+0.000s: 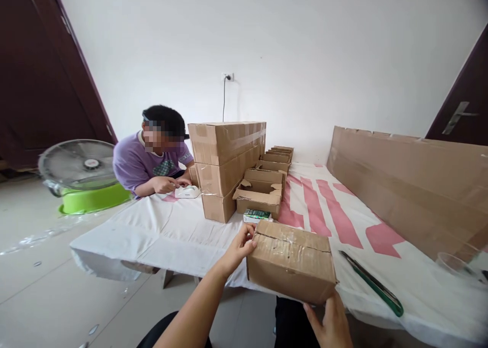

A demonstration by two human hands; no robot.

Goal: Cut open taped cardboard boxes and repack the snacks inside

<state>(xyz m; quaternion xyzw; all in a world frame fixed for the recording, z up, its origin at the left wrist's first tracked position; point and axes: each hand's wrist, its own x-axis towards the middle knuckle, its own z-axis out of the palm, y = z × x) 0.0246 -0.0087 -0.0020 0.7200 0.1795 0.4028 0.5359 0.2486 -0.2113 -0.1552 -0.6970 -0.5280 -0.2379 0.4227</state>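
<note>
A closed cardboard box [292,259] with clear tape along its top seam sits at the table's near edge. My left hand [240,249] grips its left end, fingers behind the upper corner and thumb on the side. My right hand [330,320] holds the lower right corner, with the thumb at the front bottom edge. Just beyond the box lies a small green and white carton [257,215]. To the right, a green-handled utility knife [375,284] rests on the cloth, apart from both hands.
Stacked taped boxes [219,170] stand left of a row of open cardboard boxes [259,195]. A large cardboard sheet [404,185] rises at the right, near a clear plastic cup [455,266]. Across the table, a person [152,160] handles a white object [187,192]. A fan [86,164] stands left.
</note>
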